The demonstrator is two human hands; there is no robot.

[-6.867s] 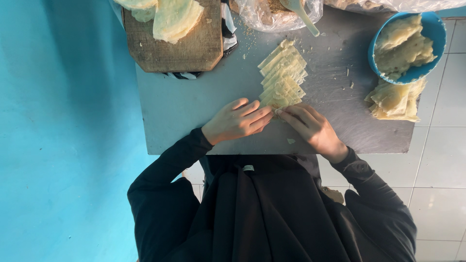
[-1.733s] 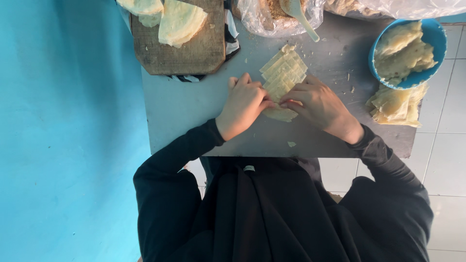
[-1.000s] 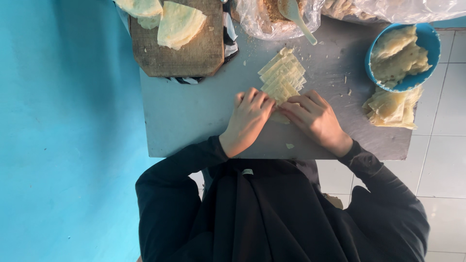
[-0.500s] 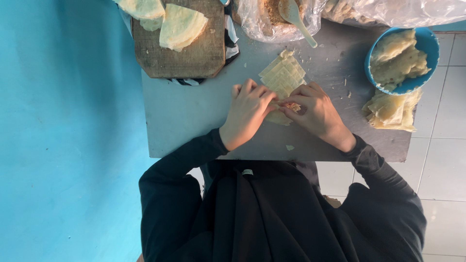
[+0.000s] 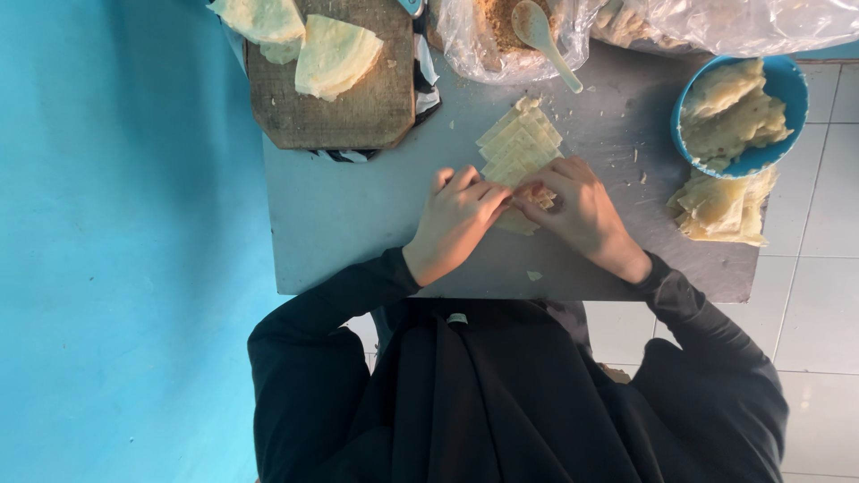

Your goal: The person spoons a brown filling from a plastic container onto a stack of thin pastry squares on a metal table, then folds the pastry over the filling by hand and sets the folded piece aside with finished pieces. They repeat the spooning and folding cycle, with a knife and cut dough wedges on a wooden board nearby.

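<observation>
A row of pale yellow pastry strips (image 5: 521, 143) lies overlapped on the grey table (image 5: 358, 215). My left hand (image 5: 458, 222) and my right hand (image 5: 582, 213) meet at the near end of the row. Both pinch one strip (image 5: 534, 195) that has a bit of brownish filling on it. My fingers cover most of that strip, and its lower edge pokes out beneath them. Black sleeves cover both my arms.
A wooden board (image 5: 335, 98) with folded pastry sheets (image 5: 335, 55) stands at the back left. A plastic bag of brown filling (image 5: 501, 27) holds a white spoon (image 5: 548, 40). A blue bowl (image 5: 778, 80) of folded pastries and a loose pile (image 5: 723, 207) sit at the right.
Both hands moved from the near end of the row up onto it and closed together on one strip. The row looks shorter than before.
</observation>
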